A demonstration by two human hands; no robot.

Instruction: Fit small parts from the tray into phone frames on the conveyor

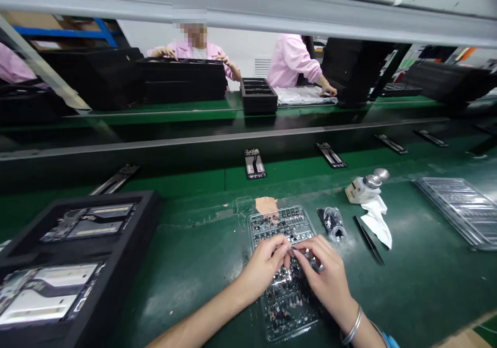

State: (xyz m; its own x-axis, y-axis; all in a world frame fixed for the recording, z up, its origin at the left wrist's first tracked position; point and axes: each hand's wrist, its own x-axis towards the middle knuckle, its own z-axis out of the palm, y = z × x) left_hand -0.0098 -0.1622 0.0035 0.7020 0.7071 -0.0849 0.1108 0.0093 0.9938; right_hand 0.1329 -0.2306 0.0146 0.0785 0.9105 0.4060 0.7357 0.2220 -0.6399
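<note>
My left hand point(264, 267) and my right hand point(322, 270) meet above a clear plastic tray point(254, 239) full of tiny metal-and-black components. Their fingertips pinch together on what looks like one small part point(291, 248), mostly hidden by the fingers. The hands cover the middle of the tray. To the right of the tray lie a small bag of dark parts point(332, 223) and black tweezers point(368, 240). A black foam tray point(149, 205) holding phone housings sits to the left.
A white cloth point(376, 221) lies below a pump dispenser point(365, 186), and a stack of clear trays point(454, 211) sits at right. Phone frames point(255, 164) ride a green belt beyond a raised rail. Co-workers in pink point(291, 60) work across the line.
</note>
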